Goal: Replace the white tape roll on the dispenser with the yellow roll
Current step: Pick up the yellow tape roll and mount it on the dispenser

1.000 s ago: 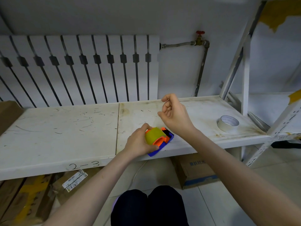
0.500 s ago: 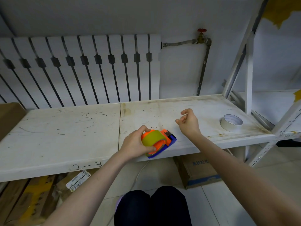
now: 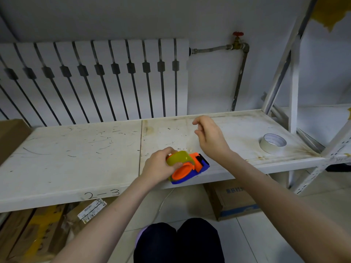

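The blue and orange tape dispenser (image 3: 201,166) lies at the front edge of the white shelf (image 3: 76,152). The yellow tape roll (image 3: 178,157) sits on its orange hub. My left hand (image 3: 159,168) grips the yellow roll and the dispenser from the left. My right hand (image 3: 209,137) hovers above the shelf just behind and right of the dispenser. Its fingers are loosely curled and a little apart, and I see nothing between them. The white tape roll (image 3: 273,142) lies flat on the shelf at the far right.
A white radiator (image 3: 95,78) and a pipe with a red valve (image 3: 238,34) stand behind the shelf. A white rack upright (image 3: 293,82) rises at the right. Cardboard boxes (image 3: 233,202) sit on the floor under the shelf. My knees (image 3: 178,242) are below.
My right hand dropped from above the dispenser to the right, then rose back up and left while its pinched fingers loosened. My left hand stayed on the roll and dispenser.
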A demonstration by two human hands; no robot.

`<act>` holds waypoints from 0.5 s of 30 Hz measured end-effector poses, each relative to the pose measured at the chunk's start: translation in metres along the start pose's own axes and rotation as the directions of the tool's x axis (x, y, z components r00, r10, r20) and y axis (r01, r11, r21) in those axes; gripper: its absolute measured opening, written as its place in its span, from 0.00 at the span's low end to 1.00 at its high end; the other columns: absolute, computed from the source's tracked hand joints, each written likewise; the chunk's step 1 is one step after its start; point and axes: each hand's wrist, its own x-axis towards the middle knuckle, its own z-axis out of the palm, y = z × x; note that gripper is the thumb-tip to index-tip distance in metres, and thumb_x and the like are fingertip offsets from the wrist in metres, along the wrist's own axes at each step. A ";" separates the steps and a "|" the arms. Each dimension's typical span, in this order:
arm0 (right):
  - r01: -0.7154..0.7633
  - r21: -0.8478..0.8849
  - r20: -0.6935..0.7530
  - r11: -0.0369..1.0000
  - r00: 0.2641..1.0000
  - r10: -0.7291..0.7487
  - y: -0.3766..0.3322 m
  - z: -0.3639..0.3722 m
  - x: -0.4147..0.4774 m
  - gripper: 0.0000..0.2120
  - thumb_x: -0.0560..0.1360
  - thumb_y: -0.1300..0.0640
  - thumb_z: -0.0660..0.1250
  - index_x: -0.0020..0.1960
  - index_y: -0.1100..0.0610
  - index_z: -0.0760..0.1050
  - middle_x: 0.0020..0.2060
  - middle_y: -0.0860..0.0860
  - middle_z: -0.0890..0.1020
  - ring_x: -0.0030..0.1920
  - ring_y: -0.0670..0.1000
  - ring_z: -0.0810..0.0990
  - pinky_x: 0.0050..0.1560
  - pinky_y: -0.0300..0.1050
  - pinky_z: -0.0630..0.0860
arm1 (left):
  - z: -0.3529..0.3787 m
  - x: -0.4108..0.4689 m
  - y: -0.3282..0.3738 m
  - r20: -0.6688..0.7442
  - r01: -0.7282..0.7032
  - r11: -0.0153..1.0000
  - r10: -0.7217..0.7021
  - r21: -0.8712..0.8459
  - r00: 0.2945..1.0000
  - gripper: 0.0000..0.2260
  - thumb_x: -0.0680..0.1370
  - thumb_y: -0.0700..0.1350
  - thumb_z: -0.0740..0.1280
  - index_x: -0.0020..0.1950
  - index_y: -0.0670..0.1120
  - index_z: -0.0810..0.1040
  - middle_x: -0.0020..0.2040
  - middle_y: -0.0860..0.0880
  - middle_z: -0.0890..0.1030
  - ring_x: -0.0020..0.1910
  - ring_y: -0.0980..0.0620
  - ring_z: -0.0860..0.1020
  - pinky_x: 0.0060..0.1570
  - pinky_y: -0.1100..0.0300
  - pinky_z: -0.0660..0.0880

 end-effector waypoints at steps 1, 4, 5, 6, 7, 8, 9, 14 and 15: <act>0.060 -0.033 0.037 0.998 0.998 -0.058 -0.006 -0.002 0.000 0.10 0.76 0.67 0.60 0.56 0.60 0.71 0.43 0.49 0.70 0.43 0.47 0.70 0.44 0.39 0.69 | 0.001 0.001 0.001 -0.003 0.011 1.000 -0.011 0.004 1.000 0.22 0.68 0.59 0.70 0.59 0.52 0.75 0.55 0.49 0.81 0.51 0.47 0.78 0.51 0.50 0.78; 0.179 -0.054 0.073 0.982 0.982 -0.174 -0.018 -0.006 -0.006 0.10 0.75 0.69 0.61 0.56 0.62 0.72 0.43 0.51 0.72 0.44 0.47 0.70 0.45 0.41 0.69 | 0.001 0.001 0.002 0.003 0.029 1.000 -0.029 0.004 1.000 0.21 0.69 0.57 0.71 0.59 0.51 0.75 0.53 0.48 0.81 0.50 0.47 0.78 0.49 0.49 0.78; 0.224 -0.065 0.089 0.972 0.972 -0.218 -0.022 -0.005 -0.008 0.10 0.75 0.69 0.61 0.55 0.62 0.72 0.45 0.54 0.75 0.44 0.49 0.71 0.45 0.42 0.70 | 0.001 0.001 0.003 0.008 0.035 0.999 -0.035 0.006 0.999 0.21 0.69 0.57 0.71 0.58 0.51 0.75 0.53 0.48 0.81 0.49 0.47 0.78 0.49 0.49 0.78; 0.273 -0.080 0.114 0.959 0.958 -0.263 -0.025 -0.002 -0.011 0.10 0.74 0.70 0.61 0.54 0.63 0.73 0.47 0.56 0.77 0.45 0.51 0.73 0.45 0.42 0.71 | 0.000 0.001 0.004 0.012 0.040 0.999 -0.040 0.008 0.999 0.21 0.68 0.57 0.71 0.58 0.52 0.75 0.52 0.48 0.81 0.49 0.47 0.78 0.50 0.49 0.78; 0.317 -0.093 0.139 0.944 0.943 -0.303 -0.028 0.001 -0.014 0.11 0.74 0.72 0.61 0.54 0.63 0.73 0.48 0.57 0.78 0.46 0.52 0.75 0.44 0.41 0.71 | 0.000 0.002 0.005 0.015 0.044 0.999 -0.044 0.010 0.999 0.20 0.68 0.56 0.72 0.58 0.52 0.75 0.51 0.48 0.80 0.49 0.46 0.78 0.50 0.49 0.78; 0.347 -0.101 0.159 0.933 0.931 -0.329 -0.030 0.004 -0.016 0.11 0.73 0.72 0.62 0.53 0.63 0.73 0.48 0.57 0.79 0.47 0.53 0.76 0.44 0.38 0.70 | -0.001 0.002 0.006 0.018 0.044 0.999 -0.044 0.011 0.999 0.20 0.68 0.56 0.72 0.58 0.51 0.75 0.51 0.48 0.80 0.49 0.47 0.78 0.50 0.49 0.77; 0.359 -0.102 0.173 0.928 0.925 -0.339 -0.031 0.007 -0.017 0.11 0.73 0.73 0.62 0.52 0.62 0.73 0.47 0.57 0.79 0.47 0.53 0.76 0.44 0.34 0.68 | -0.002 0.002 0.006 0.023 0.042 0.999 -0.043 0.013 0.999 0.20 0.69 0.56 0.72 0.58 0.51 0.75 0.50 0.48 0.79 0.49 0.47 0.77 0.49 0.49 0.77; 0.322 -0.031 0.093 0.946 0.943 -0.318 -0.038 0.001 -0.019 0.08 0.74 0.71 0.61 0.50 0.63 0.73 0.44 0.57 0.78 0.44 0.51 0.75 0.41 0.39 0.73 | -0.004 0.001 0.011 0.039 0.054 0.998 -0.055 0.027 0.998 0.20 0.70 0.55 0.71 0.58 0.50 0.75 0.48 0.51 0.76 0.50 0.47 0.77 0.50 0.50 0.77; 0.325 -0.006 0.052 0.946 0.945 -0.324 -0.043 -0.002 -0.018 0.07 0.74 0.70 0.61 0.50 0.63 0.73 0.44 0.56 0.78 0.43 0.49 0.73 0.41 0.40 0.73 | -0.004 0.002 0.012 0.046 0.056 0.998 -0.057 0.029 0.997 0.19 0.70 0.55 0.71 0.57 0.50 0.75 0.48 0.50 0.77 0.49 0.47 0.77 0.49 0.50 0.77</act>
